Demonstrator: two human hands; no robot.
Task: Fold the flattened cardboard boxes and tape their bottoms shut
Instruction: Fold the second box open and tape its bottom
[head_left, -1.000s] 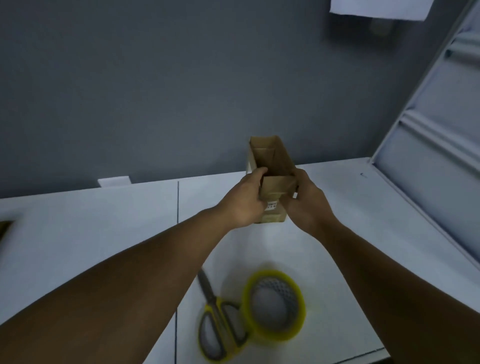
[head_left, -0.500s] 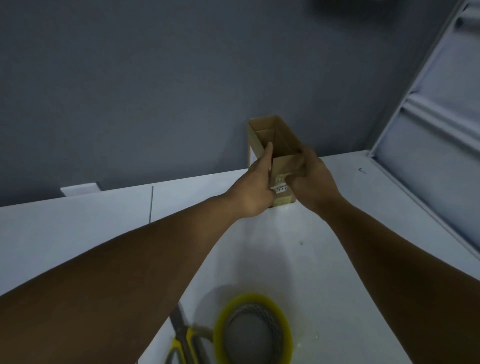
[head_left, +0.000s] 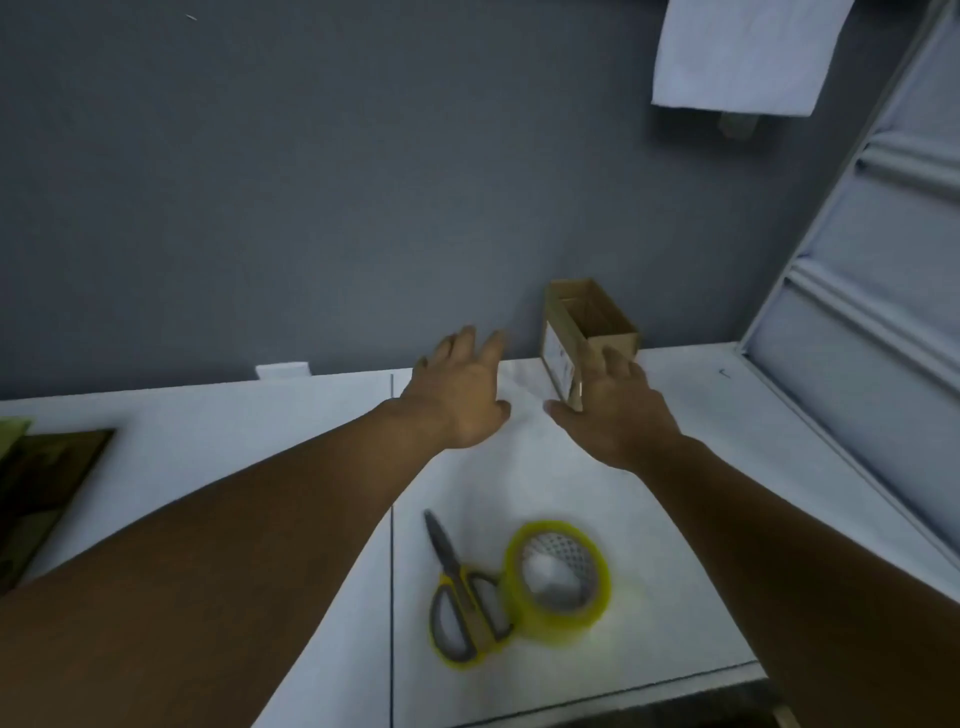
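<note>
Cardboard box (head_left: 587, 322) stands open-topped right of centre, our left hand (head_left: 457, 400) and right hand (head_left: 618, 415) spread empty nearby; light and crushable, we judge, best gripped by opposite walls.

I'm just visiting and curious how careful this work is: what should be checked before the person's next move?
1. Cardboard box stands upright by the wall: ok.
2. Its bottom is taped: cannot tell, hidden.
3. Left hand empty, fingers spread: ok.
4. Right hand clear of the box: cannot tell, fingers overlap it.
5. Tape roll and scissors lie near on the table: ok.
</note>
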